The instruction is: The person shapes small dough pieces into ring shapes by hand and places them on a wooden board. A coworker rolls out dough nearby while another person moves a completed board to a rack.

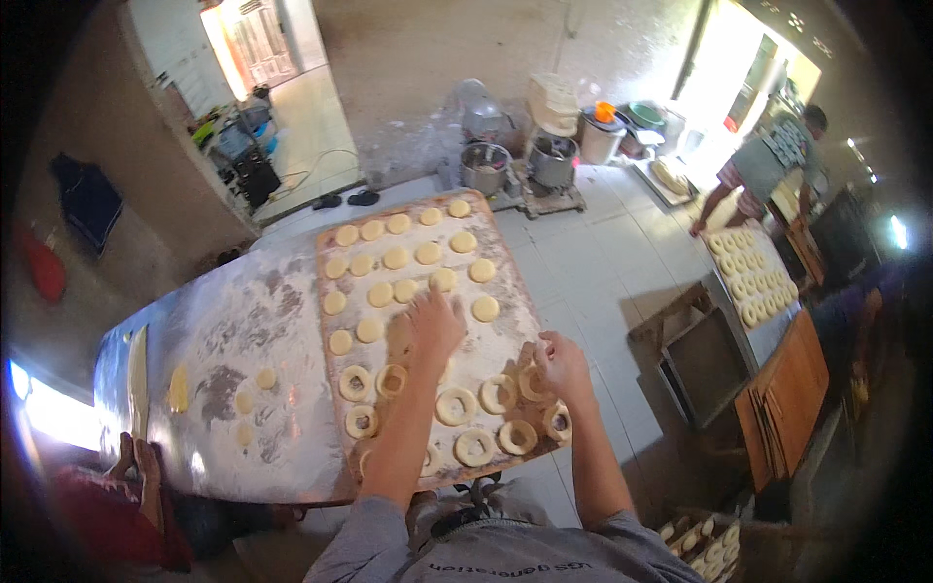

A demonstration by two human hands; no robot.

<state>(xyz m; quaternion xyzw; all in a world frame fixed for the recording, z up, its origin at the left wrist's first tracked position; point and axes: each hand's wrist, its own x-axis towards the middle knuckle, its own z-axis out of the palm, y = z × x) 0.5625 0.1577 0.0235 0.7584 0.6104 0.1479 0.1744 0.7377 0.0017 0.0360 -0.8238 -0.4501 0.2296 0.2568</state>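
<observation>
A floured wooden board point(505, 255) lies on a metal table point(243, 321). Round dough discs point(397, 257) fill its far half, and ring-shaped dough pieces point(455, 405) fill the near half. My left hand point(433, 325) reaches over the middle of the board, palm down, fingers spread on or just above a dough piece. My right hand point(560, 363) is at the board's right edge, its fingers curled next to a dough ring point(534, 381); whether it grips anything I cannot tell.
Loose dough bits point(264, 378) and a knife-like blade point(138, 381) lie on the floured table at left. Another person's hand point(136, 457) rests at the table's near left corner. A second person point(768, 165) bends over a doughnut tray point(750, 274) at right. Metal pots point(486, 167) stand on the floor.
</observation>
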